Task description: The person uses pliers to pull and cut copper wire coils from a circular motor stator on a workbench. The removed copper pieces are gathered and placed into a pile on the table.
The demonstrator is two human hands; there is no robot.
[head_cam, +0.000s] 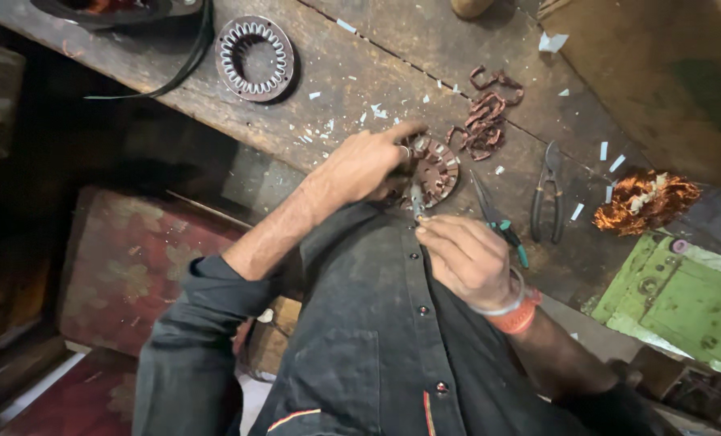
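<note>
Your left hand [364, 165] is clamped over the round stator core [435, 169] at the near edge of the wooden worktop [336, 73]; fingers curled over its rim, index finger stretched across the top. The core sits flat, with pale slot liners showing around its ring.

Your right hand [465, 258] is just below the core, fingers pinched tight on a thin metal tool [416, 202] whose tip points up into the core's near edge. I can't tell exactly what kind of tool it is. There's an orange band and a pale bangle on that wrist.

Around it:
- A tool with teal handles [502, 222] lies just right of the core, beside your right hand.
- Dark pliers [546, 194] are further right, jaws pointing away from you.
- A pile of pulled brownish copper coils [485, 117] sits just beyond the core.
- A tangled wad of bright copper wire [647, 202] is at far right, next to a green metal housing [675, 295].
- A second, empty stator ring [255, 58] lies well apart at upper left, with a black strap [184, 69] curling beside it.
- White paper scraps [376, 111] are scattered across the worktop.
</note>
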